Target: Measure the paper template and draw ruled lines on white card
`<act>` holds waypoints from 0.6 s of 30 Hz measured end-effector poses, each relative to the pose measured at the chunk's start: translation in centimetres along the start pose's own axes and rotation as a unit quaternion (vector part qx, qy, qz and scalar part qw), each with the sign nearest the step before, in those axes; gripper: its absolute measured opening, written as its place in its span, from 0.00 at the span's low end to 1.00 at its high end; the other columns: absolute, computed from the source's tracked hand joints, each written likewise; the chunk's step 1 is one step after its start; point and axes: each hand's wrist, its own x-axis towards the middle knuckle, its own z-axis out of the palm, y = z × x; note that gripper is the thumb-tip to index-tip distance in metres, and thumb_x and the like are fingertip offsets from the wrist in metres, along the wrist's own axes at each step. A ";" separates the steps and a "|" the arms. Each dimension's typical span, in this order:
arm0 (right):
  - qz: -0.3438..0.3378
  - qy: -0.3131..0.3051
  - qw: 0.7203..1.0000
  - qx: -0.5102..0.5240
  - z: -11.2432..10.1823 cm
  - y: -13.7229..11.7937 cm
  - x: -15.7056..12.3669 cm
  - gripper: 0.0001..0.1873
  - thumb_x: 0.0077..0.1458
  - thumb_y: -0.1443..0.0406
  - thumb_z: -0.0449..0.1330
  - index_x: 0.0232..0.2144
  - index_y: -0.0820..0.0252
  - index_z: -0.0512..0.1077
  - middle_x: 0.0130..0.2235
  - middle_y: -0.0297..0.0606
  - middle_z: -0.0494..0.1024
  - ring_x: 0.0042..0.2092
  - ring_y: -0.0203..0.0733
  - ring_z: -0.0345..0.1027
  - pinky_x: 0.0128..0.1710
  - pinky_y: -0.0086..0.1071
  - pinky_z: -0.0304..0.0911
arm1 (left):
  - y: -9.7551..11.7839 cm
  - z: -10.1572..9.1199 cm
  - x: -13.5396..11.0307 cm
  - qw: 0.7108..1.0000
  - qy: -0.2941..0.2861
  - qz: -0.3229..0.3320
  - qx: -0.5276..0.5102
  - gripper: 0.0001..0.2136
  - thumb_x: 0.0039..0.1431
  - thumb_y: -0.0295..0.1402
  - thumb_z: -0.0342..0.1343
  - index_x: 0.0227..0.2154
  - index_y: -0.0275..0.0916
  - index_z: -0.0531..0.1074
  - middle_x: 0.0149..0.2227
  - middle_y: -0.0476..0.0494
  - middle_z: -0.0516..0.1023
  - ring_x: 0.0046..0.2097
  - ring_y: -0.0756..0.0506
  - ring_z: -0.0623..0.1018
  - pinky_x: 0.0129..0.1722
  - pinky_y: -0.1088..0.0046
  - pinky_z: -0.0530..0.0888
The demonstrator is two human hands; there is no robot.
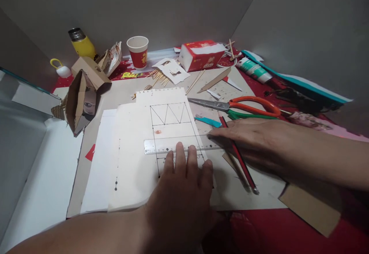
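A clear ruler (155, 146) lies across a sheet of paper (132, 142) marked with a ruled frame, zigzag lines and dots. My left hand (184, 184) rests flat and spread on the sheet, its fingertips at the ruler's lower edge. At the ruler's right end is my right hand (245, 138), with a red and black pencil (240, 159) held slantwise in its fingers. The pencil's sharpened end points away from me. The hand covers the far end of the ruler, and some of its fingers are hidden.
Orange-handled scissors (253, 104) and a turquoise strip (208, 122) lie beyond my right hand. Behind stand a paper cup (137, 52), a tissue pack (200, 55) and a yellow bottle (83, 45). A cardboard piece (83, 100) sits left, another scrap (311, 208) right.
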 end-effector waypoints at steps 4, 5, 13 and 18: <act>0.015 -0.015 1.000 -0.014 -0.1 0.1 -0.6 0.19 0.65 0.63 0.50 0.55 0.56 0.69 0.48 0.47 0.78 0.47 0.49 0.75 0.44 0.41 0.71 | 0.0 0.2 -0.1 1.000 -0.001 0.007 -0.012 0.34 0.62 0.53 0.51 0.62 0.33 0.66 0.65 0.23 0.63 0.65 0.25 0.61 0.58 0.49 0.68; 0.019 -0.015 1.000 -0.018 -0.1 0.2 -0.7 0.19 0.65 0.63 0.50 0.55 0.56 0.69 0.48 0.48 0.77 0.48 0.50 0.74 0.44 0.42 0.71 | 0.0 0.3 -0.1 1.000 -0.001 0.012 -0.016 0.34 0.62 0.53 0.51 0.63 0.33 0.65 0.65 0.23 0.62 0.66 0.25 0.61 0.59 0.50 0.68; 0.015 -0.016 1.000 -0.020 -1.0 0.2 -0.9 0.20 0.64 0.63 0.50 0.56 0.60 0.68 0.52 0.50 0.77 0.51 0.51 0.74 0.47 0.46 0.71 | -0.3 0.8 0.3 0.999 0.024 0.035 -0.019 0.34 0.61 0.54 0.52 0.62 0.35 0.66 0.64 0.23 0.63 0.65 0.28 0.63 0.60 0.53 0.67; 0.021 -0.006 1.000 0.002 -1.4 0.0 -0.7 0.19 0.62 0.65 0.53 0.55 0.58 0.69 0.51 0.47 0.77 0.50 0.48 0.74 0.47 0.42 0.71 | 0.0 0.4 0.0 0.998 0.031 0.047 0.012 0.37 0.58 0.57 0.52 0.64 0.36 0.64 0.63 0.20 0.64 0.65 0.26 0.63 0.60 0.47 0.64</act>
